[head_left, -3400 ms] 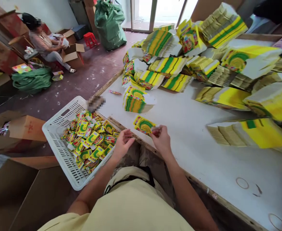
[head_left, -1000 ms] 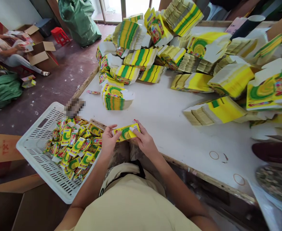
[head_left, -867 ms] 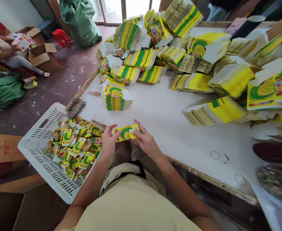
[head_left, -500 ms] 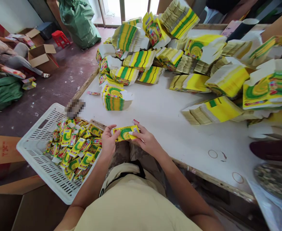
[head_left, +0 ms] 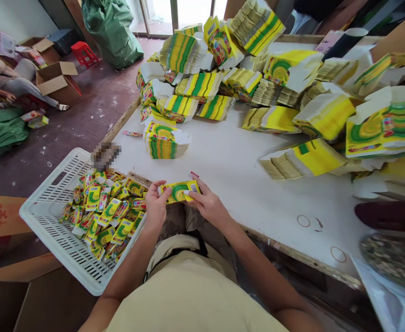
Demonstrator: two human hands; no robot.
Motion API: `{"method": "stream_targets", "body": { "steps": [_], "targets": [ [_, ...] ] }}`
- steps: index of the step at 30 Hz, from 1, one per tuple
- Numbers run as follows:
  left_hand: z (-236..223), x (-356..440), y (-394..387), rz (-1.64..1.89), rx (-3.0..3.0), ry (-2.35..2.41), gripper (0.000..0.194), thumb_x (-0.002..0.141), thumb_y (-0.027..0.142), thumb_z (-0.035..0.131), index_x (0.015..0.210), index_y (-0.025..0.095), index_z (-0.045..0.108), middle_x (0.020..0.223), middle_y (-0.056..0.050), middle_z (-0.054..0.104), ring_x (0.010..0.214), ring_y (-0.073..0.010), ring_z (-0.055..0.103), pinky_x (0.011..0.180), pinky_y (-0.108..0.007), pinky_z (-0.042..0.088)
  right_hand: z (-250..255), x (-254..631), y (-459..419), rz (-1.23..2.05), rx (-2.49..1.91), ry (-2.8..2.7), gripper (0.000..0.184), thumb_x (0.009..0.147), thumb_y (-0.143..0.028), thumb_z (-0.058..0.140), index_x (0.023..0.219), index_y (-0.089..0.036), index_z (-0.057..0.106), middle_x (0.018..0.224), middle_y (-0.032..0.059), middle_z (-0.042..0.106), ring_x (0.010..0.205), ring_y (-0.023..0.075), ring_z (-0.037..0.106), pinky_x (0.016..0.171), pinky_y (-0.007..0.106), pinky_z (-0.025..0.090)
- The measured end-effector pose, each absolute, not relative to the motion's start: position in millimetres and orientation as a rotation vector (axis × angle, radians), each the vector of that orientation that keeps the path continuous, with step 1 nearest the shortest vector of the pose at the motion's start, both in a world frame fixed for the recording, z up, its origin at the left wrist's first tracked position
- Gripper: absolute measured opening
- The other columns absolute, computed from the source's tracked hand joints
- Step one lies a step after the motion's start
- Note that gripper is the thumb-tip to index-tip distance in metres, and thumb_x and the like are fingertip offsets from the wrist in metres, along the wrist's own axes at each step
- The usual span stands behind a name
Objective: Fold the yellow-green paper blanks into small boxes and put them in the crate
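A small flat yellow-green printed carton (head_left: 179,192) is held level between both hands, just over the table's near edge. My left hand (head_left: 156,203) pinches its left end, thumb on top. At the other end my right hand (head_left: 206,200) grips it, with the thumb across the printed face. Past my right fingers a small red-and-white end (head_left: 194,175) shows; I cannot tell whether it belongs to the carton. To the left, a white plastic basket (head_left: 39,207) holds many similar small cartons (head_left: 109,210).
Stacks of flat yellow-green cartons (head_left: 179,108) cover the far side of the white table (head_left: 230,152), and one stack (head_left: 162,140) stands closer. Cardboard boxes (head_left: 3,216) lie left of the basket. A seated person (head_left: 26,76) is at far left beside an opened box (head_left: 59,80).
My hands keep the same grip on the carton, which has barely moved. The whole view shifts slightly. At far left, the seated person's arm and the packages there have changed position.
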State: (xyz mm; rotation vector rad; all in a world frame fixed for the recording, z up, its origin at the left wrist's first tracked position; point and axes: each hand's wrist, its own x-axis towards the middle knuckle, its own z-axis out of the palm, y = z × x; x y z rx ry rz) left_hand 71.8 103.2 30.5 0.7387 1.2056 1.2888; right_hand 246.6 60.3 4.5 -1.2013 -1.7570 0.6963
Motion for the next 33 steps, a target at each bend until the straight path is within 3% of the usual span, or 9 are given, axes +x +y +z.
{"method": "stream_targets", "body": {
  "steps": [4,8,15,19,22,24,28,31,33],
  "targets": [
    [34,70,106,1.269,0.772,1.189,0.049,0.057,0.029,0.087,0.097,0.017,0.061,0.08,0.001,0.065,0.07,-0.0104,0.064,0.068,-0.022,0.052,3,250,60,0.712,-1.142,-1.744,0.027,0.096,-0.026,0.054,0.12,-0.024,0.065,0.156,0.0109,0.035,0.141,0.0265,0.038,0.108,0.044,0.046],
    [32,71,105,1.167,0.833,1.181,0.048,0.064,0.033,0.083,0.104,0.017,0.061,0.073,0.002,0.064,0.063,-0.0097,0.061,0.063,-0.021,0.05,-3,246,63,0.721,-1.171,-1.61,0.042,0.097,-0.023,0.048,0.139,-0.026,0.05,0.152,0.0117,0.041,0.14,0.0251,0.04,0.111,0.046,0.043],
    [18,42,96,1.135,0.981,1.318,0.037,0.075,0.041,0.074,0.103,0.019,0.061,0.069,0.003,0.058,0.061,-0.0107,0.057,0.066,-0.023,0.049,-11,226,62,0.935,-1.251,-1.417,0.063,0.09,-0.035,0.061,0.147,-0.024,0.037,0.147,0.015,0.046,0.115,0.026,0.062,0.097,0.044,0.055],
    [9,-46,97,1.232,1.21,1.87,0.033,0.082,0.041,0.064,0.107,0.019,0.064,0.087,-0.003,0.061,0.086,-0.0183,0.061,0.083,-0.031,0.05,-15,225,60,0.954,-1.25,-1.431,0.06,0.089,-0.038,0.063,0.143,-0.024,0.041,0.14,0.0156,0.052,0.106,0.0253,0.066,0.095,0.047,0.056],
    [-12,-110,83,0.826,1.387,2.499,0.054,0.077,0.034,0.068,0.127,0.016,0.058,0.121,-0.016,0.054,0.122,-0.032,0.049,0.103,-0.048,0.04,-22,228,60,0.956,-1.301,-1.46,0.046,0.092,-0.039,0.058,0.134,-0.023,0.049,0.131,0.0145,0.059,0.097,0.0241,0.069,0.09,0.047,0.057],
    [-35,-134,67,0.419,1.547,2.575,0.065,0.079,0.035,0.067,0.138,0.016,0.049,0.138,-0.021,0.045,0.133,-0.0374,0.039,0.107,-0.054,0.034,-29,227,59,0.969,-1.321,-1.492,0.04,0.092,-0.039,0.056,0.129,-0.023,0.052,0.127,0.0137,0.063,0.094,0.0236,0.07,0.086,0.045,0.058],
    [-83,-149,47,-0.138,1.868,2.276,0.07,0.083,0.041,0.064,0.146,0.026,0.041,0.158,-0.014,0.028,0.145,-0.0376,0.022,0.115,-0.055,0.022,-44,226,53,0.991,-1.345,-1.566,0.038,0.093,-0.04,0.054,0.126,-0.021,0.053,0.122,0.0135,0.066,0.097,0.0247,0.07,0.088,0.046,0.058],
    [-103,-165,64,-0.217,1.864,2.293,0.075,0.084,0.046,0.061,0.151,0.029,0.031,0.163,-0.009,0.017,0.15,-0.0352,0.009,0.118,-0.056,0.011,-54,229,48,1.005,-1.39,-1.587,0.038,0.092,-0.041,0.054,0.124,-0.021,0.054,0.12,0.0134,0.067,0.101,0.0261,0.069,0.09,0.047,0.057],
    [-107,-186,90,-0.198,1.778,2.347,0.076,0.086,0.05,0.057,0.153,0.029,0.027,0.163,-0.008,0.019,0.15,-0.0341,0.007,0.118,-0.055,0.011,-59,231,47,1.004,-1.425,-1.582,0.037,0.092,-0.041,0.054,0.124,-0.021,0.054,0.12,0.0131,0.067,0.099,0.026,0.07,0.089,0.047,0.058]
  ]
}}
